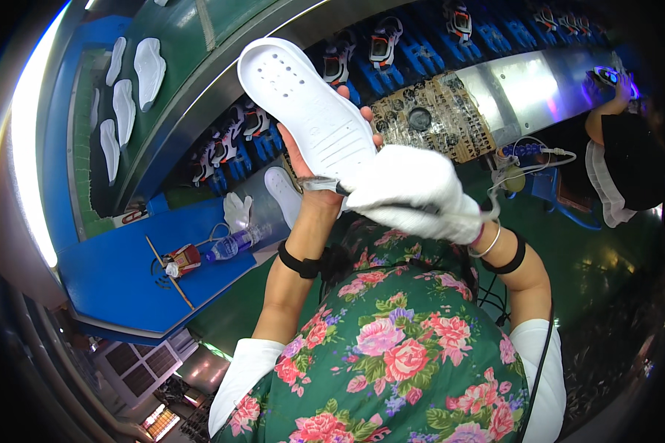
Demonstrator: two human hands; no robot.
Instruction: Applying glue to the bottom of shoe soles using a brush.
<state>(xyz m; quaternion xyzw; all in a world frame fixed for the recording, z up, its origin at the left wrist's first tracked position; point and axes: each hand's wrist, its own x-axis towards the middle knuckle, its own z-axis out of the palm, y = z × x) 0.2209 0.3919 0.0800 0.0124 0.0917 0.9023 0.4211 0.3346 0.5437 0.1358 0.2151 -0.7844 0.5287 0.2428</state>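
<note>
A white shoe sole (310,122) with small holes and raised lines lies tilted across my bare left hand (294,153). My fingers wrap round its far edge, and the thumb rests along the near side. My right hand (414,193), in a white knitted glove, is closed beside the lower end of the sole. From the glove sticks a thin tool (321,184) with a silvery flat tip, close to the left wrist. Its kind is unclear, and the glove hides most of its grip. Behind my left forearm, a second white sole (281,193) lies on a grey surface.
Several white soles lie on a green belt (177,44). Shoe uppers (384,43) sit on blue holders beyond. A taped cardboard sheet (458,136) covers part of the metal bench. The blue table (118,288) bears a bottle (230,246) and a glove (237,212). A co-worker's hand (622,90) is at right.
</note>
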